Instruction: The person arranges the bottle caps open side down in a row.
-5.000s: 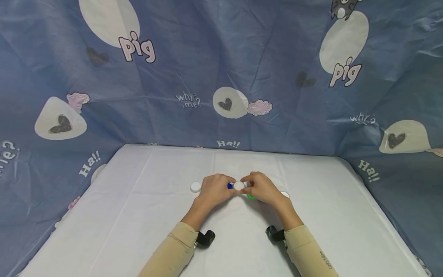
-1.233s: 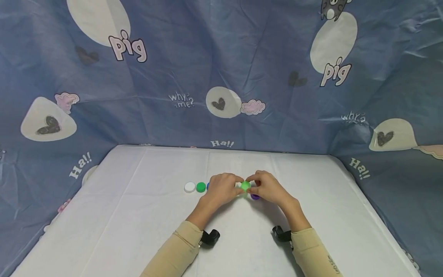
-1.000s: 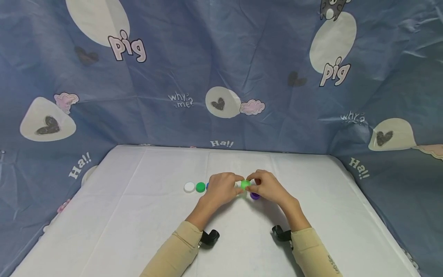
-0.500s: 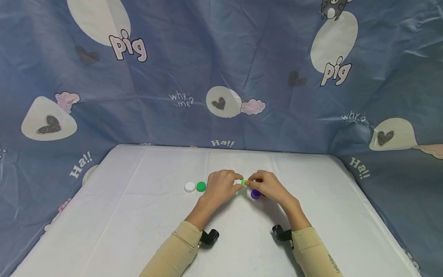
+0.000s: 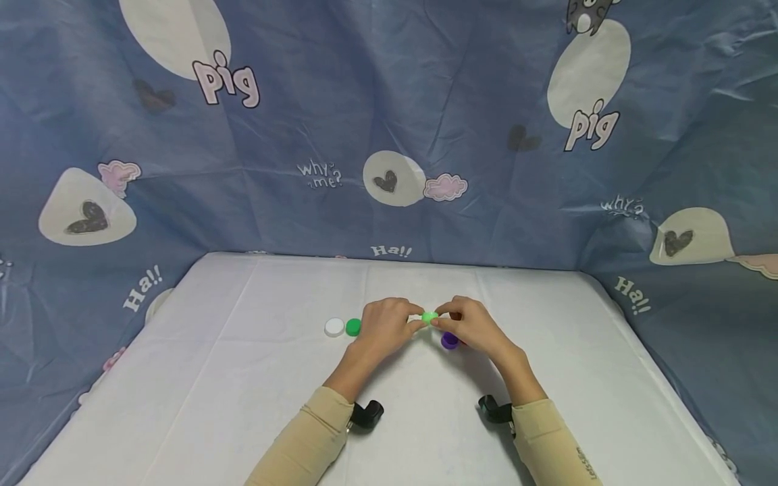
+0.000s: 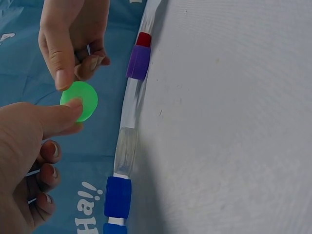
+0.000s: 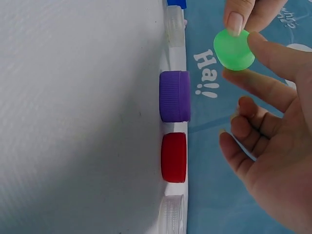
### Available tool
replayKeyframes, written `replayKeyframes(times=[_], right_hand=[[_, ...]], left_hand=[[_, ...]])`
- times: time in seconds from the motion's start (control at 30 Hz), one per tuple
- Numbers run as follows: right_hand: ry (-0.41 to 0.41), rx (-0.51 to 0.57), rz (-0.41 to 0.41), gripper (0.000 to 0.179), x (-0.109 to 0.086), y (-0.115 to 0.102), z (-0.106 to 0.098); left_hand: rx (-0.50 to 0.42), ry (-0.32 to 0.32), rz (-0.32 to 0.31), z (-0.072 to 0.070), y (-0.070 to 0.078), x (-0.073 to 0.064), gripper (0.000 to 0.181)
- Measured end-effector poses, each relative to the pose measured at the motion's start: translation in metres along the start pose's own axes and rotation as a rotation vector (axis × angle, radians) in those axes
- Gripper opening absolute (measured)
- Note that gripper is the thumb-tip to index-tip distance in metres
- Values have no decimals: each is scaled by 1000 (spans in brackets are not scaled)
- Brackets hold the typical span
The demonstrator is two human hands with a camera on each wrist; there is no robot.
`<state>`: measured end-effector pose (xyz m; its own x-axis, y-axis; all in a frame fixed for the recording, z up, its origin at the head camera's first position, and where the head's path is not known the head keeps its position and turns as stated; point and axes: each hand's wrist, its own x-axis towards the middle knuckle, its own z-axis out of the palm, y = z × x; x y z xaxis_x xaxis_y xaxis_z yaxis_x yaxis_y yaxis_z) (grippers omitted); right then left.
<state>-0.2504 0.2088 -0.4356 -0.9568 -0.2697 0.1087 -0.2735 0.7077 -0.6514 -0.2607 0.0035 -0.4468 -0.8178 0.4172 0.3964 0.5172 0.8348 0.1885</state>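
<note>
Both left hand (image 5: 385,329) and right hand (image 5: 476,329) pinch one smooth, round light-green cap (image 7: 234,51); a ribbed purple screw cap (image 7: 174,96) lies short of the desk's far edge (image 5: 425,271).

Downward head view, wrist views sharing disc (image 7: 234,51)

Plastic against fabric
The bright green disc (image 6: 85,108) looks smooth plastic; the purple cap (image 7: 174,96), finely ribbed plastic; the white tablecloth (image 5: 425,412), matt cloth; the blue backdrop (image 5: 504,67), creased, faintly glossy fabric.

Hands (image 5: 385,329) bare; beige sleeves (image 5: 302,439), dark lettering (image 5: 586,464) on right; black devices (image 5: 367,414) at wrists.
</note>
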Motion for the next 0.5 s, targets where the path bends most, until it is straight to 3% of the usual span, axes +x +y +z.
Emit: replayKeyframes(times=[0.2,0.5], right_hand=[[49,-45,-70,21,1,2,3],[80,-44,-90,17,0,2,4]], left_hand=[[-13,-19,-22,-1,-2,-1,29],[-48,-34,-30,-3,-2,-1,27]])
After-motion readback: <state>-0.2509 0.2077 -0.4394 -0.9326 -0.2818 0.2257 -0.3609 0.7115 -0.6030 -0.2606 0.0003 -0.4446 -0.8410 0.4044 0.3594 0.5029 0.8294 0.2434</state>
